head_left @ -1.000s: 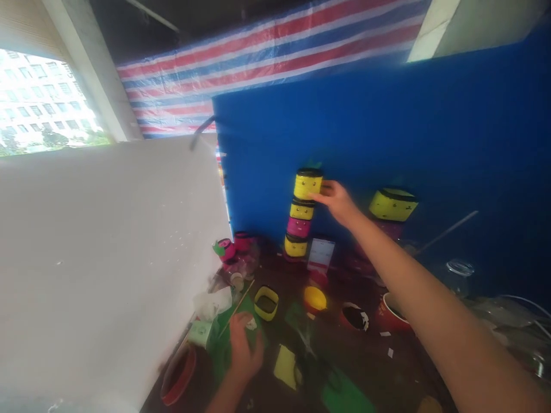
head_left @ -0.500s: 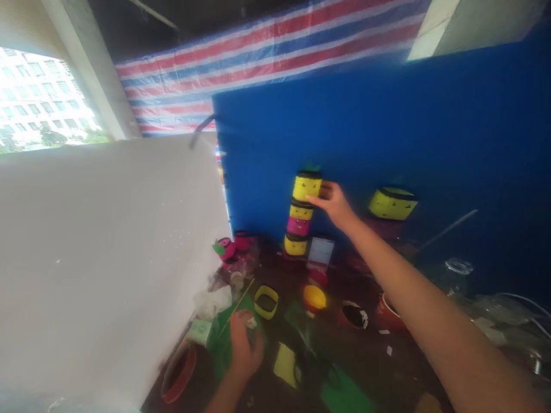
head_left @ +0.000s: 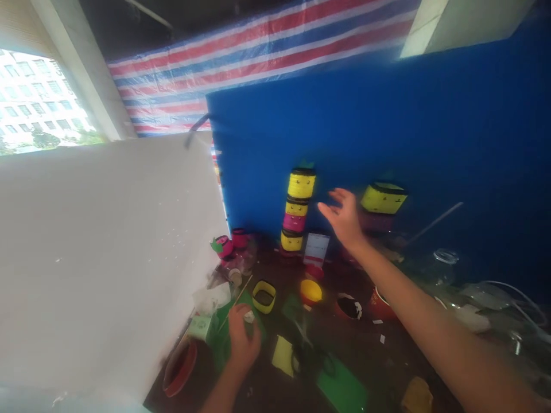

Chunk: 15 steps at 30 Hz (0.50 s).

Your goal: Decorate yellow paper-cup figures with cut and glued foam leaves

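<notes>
A stack of yellow and magenta containers [head_left: 294, 221] with drawn faces stands against the blue wall, its top yellow container [head_left: 301, 184] rimmed in black with green leaf shapes above. Just right of the stack, apart from it, my right hand [head_left: 344, 219] is raised with fingers spread and nothing between them. Lower down, my left hand [head_left: 244, 338] is curled over the green mat, with a small crumpled whitish piece [head_left: 248, 316] at its fingertips. A thin stick [head_left: 241, 291] lies by those fingers. Beyond them sits a yellow square cup [head_left: 264, 297] with a dark rim.
A yellow bowl [head_left: 310, 291], a red dish with dark contents [head_left: 348, 307], scissors [head_left: 305, 344], yellow paper [head_left: 283, 355] and green paper [head_left: 342, 385] lie across the dark table. Another yellow container [head_left: 384, 198] stands right, near a glass jar [head_left: 445, 264]. A white panel [head_left: 107, 258] borders the left.
My right hand has let go of the stack's top container and drawn back to the right. The stack stays standing. My left hand keeps its pose; the view has shifted slightly.
</notes>
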Motion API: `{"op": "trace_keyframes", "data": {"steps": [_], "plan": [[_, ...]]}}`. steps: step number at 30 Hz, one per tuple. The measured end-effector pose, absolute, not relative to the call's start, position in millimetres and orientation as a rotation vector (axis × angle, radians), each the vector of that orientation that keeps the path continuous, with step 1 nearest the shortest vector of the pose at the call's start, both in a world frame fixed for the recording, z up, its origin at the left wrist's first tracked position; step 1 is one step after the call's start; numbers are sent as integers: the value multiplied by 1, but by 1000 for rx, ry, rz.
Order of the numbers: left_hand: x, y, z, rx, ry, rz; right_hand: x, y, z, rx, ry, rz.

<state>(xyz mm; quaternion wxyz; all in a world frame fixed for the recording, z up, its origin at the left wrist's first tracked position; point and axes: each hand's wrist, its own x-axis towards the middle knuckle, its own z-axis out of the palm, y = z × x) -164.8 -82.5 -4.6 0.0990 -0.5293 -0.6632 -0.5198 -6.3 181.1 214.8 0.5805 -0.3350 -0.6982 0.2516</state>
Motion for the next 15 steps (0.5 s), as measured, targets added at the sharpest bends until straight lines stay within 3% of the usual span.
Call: {"op": "trace_keyframes", "data": {"steps": [11,15], "plan": [[-174,-84,6,-1525,-1993,-1520,116,20,168,-1057,-1865,741],[-183,-79,20,-1610,-2138,-1484,171,-36,139,-1214,-1916,652]]}}
